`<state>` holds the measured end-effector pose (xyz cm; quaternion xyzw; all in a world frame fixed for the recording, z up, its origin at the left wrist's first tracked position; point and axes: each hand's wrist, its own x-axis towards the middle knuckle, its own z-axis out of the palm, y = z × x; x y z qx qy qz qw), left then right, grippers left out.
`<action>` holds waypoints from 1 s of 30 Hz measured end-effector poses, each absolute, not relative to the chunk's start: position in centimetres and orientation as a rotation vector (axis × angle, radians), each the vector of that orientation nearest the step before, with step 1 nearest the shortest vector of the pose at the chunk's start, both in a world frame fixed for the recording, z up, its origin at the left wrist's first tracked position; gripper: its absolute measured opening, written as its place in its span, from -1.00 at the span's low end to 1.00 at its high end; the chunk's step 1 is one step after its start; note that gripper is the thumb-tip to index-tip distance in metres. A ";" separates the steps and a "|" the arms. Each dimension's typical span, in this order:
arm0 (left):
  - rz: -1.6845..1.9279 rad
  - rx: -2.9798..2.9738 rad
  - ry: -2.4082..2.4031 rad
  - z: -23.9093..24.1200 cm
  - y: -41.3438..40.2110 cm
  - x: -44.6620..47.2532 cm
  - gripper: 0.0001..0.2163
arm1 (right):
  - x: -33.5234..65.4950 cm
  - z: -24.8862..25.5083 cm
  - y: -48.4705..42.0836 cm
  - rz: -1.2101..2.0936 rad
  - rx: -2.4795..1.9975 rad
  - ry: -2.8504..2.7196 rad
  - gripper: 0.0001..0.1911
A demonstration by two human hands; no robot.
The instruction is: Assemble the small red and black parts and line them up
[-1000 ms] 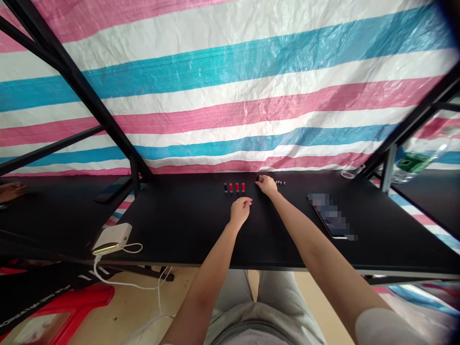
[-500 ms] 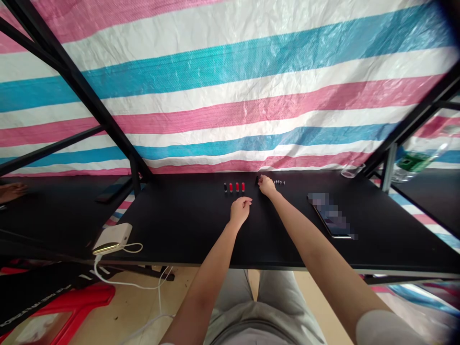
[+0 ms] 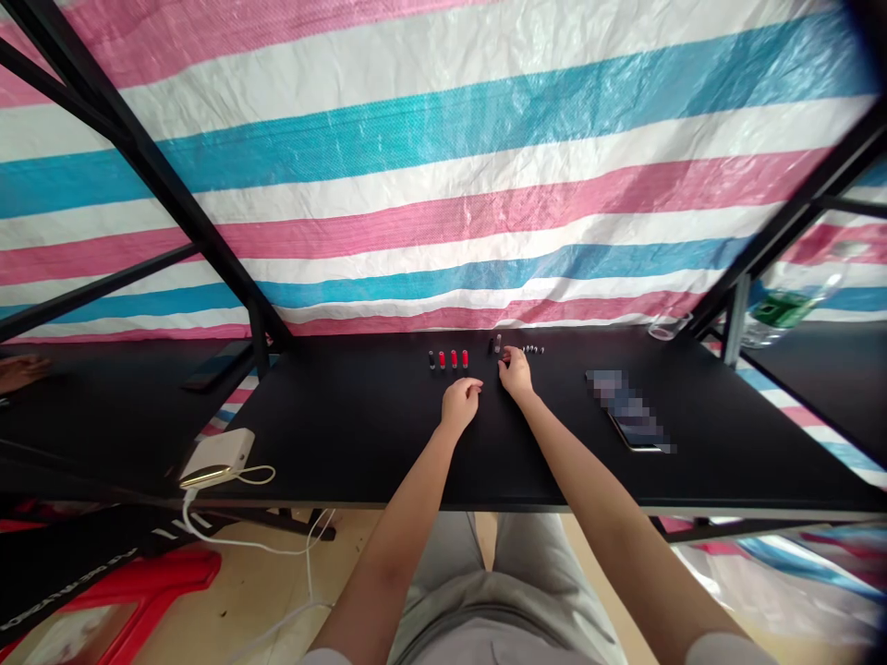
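Observation:
My left hand (image 3: 460,405) rests low over the black table, fingers curled together and pointing right. What they hold, if anything, is too small to make out. My right hand (image 3: 516,373) is beside it with its fingers pinched; a reddish bit shows at the fingertips, its kind unclear. Just beyond the right fingers stand a small black cylinder (image 3: 492,345) and a pale grey cylinder (image 3: 498,344). Left of them, beyond my left hand, is a row of small cylinders with silvery ends: one black (image 3: 431,360) and three red (image 3: 455,359). Several tiny shiny pieces (image 3: 533,349) lie right of my right hand.
A phone (image 3: 630,411) lies right on the black table (image 3: 333,425). A clear cup (image 3: 669,325) stands at the back right, a bottle (image 3: 780,314) beyond the frame bar. A white charger (image 3: 218,457) with cables sits left. Another person's hand (image 3: 24,369) shows far left.
My right hand has drawn back slightly toward me, and the pale grey cylinder now shows beside the black one. My left hand has hardly moved.

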<state>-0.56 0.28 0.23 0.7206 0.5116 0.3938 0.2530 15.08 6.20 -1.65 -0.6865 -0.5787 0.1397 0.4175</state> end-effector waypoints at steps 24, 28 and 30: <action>0.906 2.022 1.677 3.4 1.4 1.7 -0.46 | 15.6 -0.6 -2.2 0.523 -1.541 -1.375 -0.75; 0.892 2.079 1.757 3.7 1.9 1.6 -0.60 | 15.6 -0.7 -2.1 0.517 -1.520 -1.384 -0.75; 0.940 2.100 1.764 3.7 2.1 1.4 -0.69 | 15.6 -0.8 -2.1 0.513 -1.519 -1.386 -0.75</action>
